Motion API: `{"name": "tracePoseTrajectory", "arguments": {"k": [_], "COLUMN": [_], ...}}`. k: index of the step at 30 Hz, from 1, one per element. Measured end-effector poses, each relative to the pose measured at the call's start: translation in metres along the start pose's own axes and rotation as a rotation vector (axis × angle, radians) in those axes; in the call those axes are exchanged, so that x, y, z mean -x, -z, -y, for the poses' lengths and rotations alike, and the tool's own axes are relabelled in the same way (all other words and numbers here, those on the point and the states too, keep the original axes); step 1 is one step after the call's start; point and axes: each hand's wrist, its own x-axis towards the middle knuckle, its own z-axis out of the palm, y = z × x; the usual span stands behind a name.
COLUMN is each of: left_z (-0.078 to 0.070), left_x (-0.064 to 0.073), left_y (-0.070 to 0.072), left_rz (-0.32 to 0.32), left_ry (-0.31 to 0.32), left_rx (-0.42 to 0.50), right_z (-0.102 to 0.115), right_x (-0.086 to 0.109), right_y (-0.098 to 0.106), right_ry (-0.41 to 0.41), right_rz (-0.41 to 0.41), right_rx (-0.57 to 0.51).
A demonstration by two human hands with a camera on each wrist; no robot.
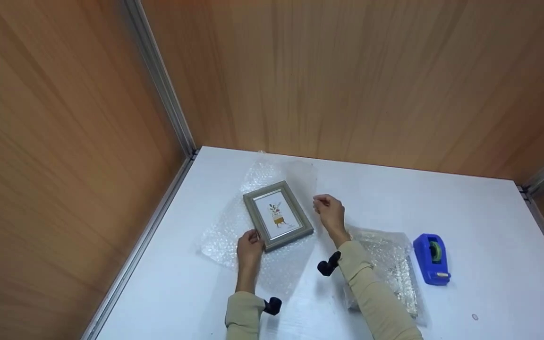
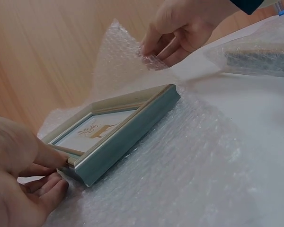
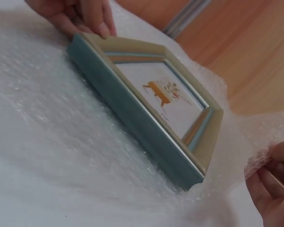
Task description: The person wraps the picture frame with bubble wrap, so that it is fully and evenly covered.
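A picture frame (image 1: 279,215) with a grey-green border lies face up and slanted on a sheet of bubble wrap (image 1: 229,236). It shows a small drawing of a plant and an orange stool-like shape. My left hand (image 1: 250,248) grips the frame's near left edge by the corner, thumb and fingers at its side. Beyond the frame's other side, my right hand (image 1: 331,215) pinches a raised edge of the bubble wrap. In the left wrist view that lifted corner of wrap (image 2: 116,61) stands up beside the right fingers.
A bubble-wrapped package (image 1: 390,259) lies right of the sheet, partly under my right forearm. Farther right stands a blue tape dispenser (image 1: 430,259) with a green-cored roll. Wooden panels (image 1: 347,85) border the white table (image 1: 465,212) at the back and left.
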Motion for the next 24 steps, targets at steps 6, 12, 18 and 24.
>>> {"name": "tracePoseTrajectory", "arguments": {"k": [6,12,18,24], "left_z": [0.001,0.001,0.0,-0.001], "left_x": [0.001,0.002,0.001,0.001], "left_y": [0.0,-0.001,-0.001,0.0], "left_rz": [0.0,0.002,-0.017,-0.019], "left_ry": [0.031,0.03,0.014,-0.036], "left_rx": [-0.022,-0.018,-0.036,-0.008], "right_z": [0.002,0.001,0.003,0.001], "right_x": [0.011,0.018,0.024,0.029], "right_y": [-0.016,-0.029,-0.035,-0.04], "right_ry": [0.078,0.102,0.107,0.185], "right_rz": [0.018,0.065,0.111,0.124], "right_rx": [0.131,0.21,0.269,0.341]}}
